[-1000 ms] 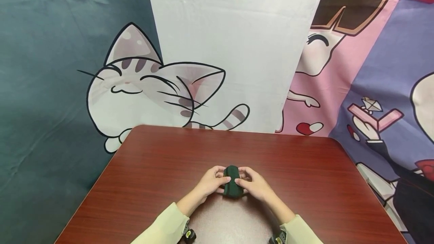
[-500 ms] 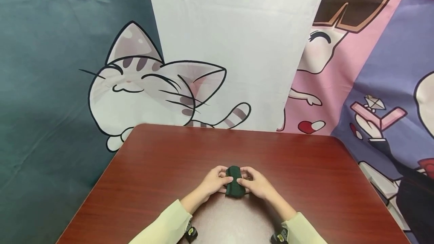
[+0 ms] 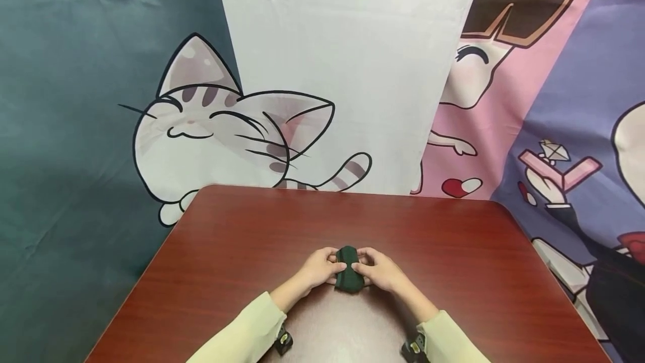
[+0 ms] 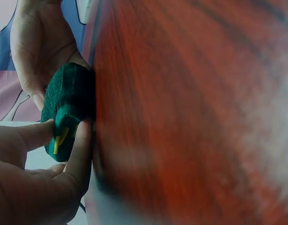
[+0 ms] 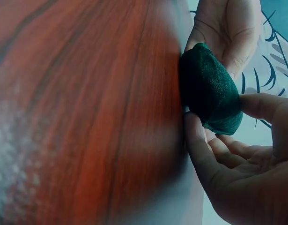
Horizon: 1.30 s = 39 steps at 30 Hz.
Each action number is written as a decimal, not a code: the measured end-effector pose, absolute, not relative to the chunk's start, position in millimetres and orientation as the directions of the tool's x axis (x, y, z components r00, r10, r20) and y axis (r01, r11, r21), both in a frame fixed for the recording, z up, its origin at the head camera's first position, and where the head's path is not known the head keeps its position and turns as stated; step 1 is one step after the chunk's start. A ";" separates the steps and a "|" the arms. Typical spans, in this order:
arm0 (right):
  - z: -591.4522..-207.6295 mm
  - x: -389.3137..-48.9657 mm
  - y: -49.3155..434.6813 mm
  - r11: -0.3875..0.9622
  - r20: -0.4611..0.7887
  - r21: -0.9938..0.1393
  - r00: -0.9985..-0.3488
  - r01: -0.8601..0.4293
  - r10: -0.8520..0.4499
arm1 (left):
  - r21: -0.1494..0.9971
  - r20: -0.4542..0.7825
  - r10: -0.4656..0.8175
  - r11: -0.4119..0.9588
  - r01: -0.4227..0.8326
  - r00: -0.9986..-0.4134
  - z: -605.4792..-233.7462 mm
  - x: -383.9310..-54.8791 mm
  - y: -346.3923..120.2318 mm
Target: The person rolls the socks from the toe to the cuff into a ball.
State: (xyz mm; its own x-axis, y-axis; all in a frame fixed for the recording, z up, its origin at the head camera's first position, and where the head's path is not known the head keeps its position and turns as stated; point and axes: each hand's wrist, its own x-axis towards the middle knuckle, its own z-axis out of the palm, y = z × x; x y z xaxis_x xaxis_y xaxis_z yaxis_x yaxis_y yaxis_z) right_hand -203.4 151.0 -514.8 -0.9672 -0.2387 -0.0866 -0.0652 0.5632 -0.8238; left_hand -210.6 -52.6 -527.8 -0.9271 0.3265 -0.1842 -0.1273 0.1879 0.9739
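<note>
A dark green folded cloth bundle (image 3: 349, 281) lies low over the table between my two hands. My left hand (image 3: 316, 269) pinches its left side, thumb on top and fingers down along the edge. From the right, my right hand (image 3: 381, 272) grips the opposite side in the same way, its thumb also on top. The left wrist view shows a yellow mark (image 4: 60, 140) on the bundle's end, near my left fingers, and a crease across its middle. Seen from the right wrist, the cloth (image 5: 211, 89) is rounded and plain. Its underside is hidden.
The reddish-brown wooden table (image 3: 232, 262) has rounded far corners. Behind it hangs a printed cloth backdrop (image 3: 347, 71) with a cartoon cat and figures. Black wrist cameras (image 3: 284, 343) sit below both pale green sleeves (image 3: 247, 329).
Both hands stay around the green cloth bundle. The raised flap along its left side lies flatter now, and the view has shifted slightly.
</note>
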 end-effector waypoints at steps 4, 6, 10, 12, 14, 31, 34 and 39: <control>-515.7 -203.1 151.7 0.582 -0.106 -0.812 -0.971 -0.038 -0.212 | 0.948 -0.166 0.303 0.311 -0.067 -0.938 -527.3 -211.7 -51.4; -516.6 -203.3 152.1 0.579 -0.117 -0.815 -0.973 -0.020 -0.200 | 0.927 -0.154 0.289 0.373 -0.037 -0.945 -526.4 -212.2 -50.6; -517.0 -204.4 152.4 0.563 -0.128 -0.827 -0.972 -0.004 -0.196 | 0.899 -0.139 0.279 0.438 -0.003 -0.950 -524.7 -214.2 -49.4; -516.4 -204.9 152.1 0.554 -0.135 -0.832 -0.971 0.003 -0.197 | 0.894 -0.141 0.283 0.448 0.000 -0.949 -524.2 -215.4 -49.7; -515.6 -205.2 152.1 0.544 -0.143 -0.839 -0.969 0.010 -0.203 | 0.889 -0.145 0.285 0.457 0.001 -0.947 -523.1 -216.6 -50.8; -498.8 -216.0 168.3 0.684 -0.024 -0.711 -0.967 -0.163 -0.255 | 0.852 -0.093 0.335 0.515 0.099 -0.938 -501.6 -220.7 -85.8; -498.1 -216.8 171.3 0.705 0.000 -0.680 -0.962 -0.199 -0.272 | 0.834 -0.070 0.343 0.535 0.133 -0.937 -499.6 -221.9 -93.0; -496.8 -217.2 178.1 0.717 0.051 -0.646 -0.952 -0.261 -0.301 | 0.777 -0.051 0.351 0.602 0.184 -0.935 -498.3 -222.9 -104.2</control>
